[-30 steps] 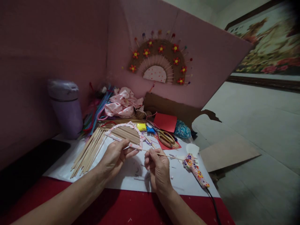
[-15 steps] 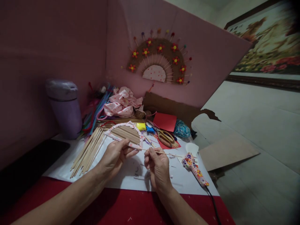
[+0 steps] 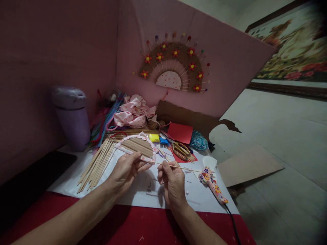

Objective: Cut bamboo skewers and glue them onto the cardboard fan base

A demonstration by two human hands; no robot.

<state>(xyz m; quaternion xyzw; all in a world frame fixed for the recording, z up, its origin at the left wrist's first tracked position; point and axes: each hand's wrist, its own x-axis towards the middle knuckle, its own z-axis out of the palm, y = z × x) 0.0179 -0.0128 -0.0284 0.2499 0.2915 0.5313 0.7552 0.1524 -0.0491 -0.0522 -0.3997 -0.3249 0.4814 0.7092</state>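
Observation:
Both hands hold one thin wooden stick level above the white sheet. My left hand pinches the stick's left end, right beside the semicircular cardboard piece edged with pink dotted ribbon. My right hand pinches the stick near its middle between thumb and forefinger. The stick's free end points right, toward the flower-patterned glue gun.
A bundle of wooden sticks lies left. Behind are a purple flask, pipe cleaners, pink dotted cloth, gold scissors, red paper, blue yarn. A finished fan decoration hangs on the pink board.
Almost nothing differs. Both hands keep their pinch on the stick, with only a slight shift of the view.

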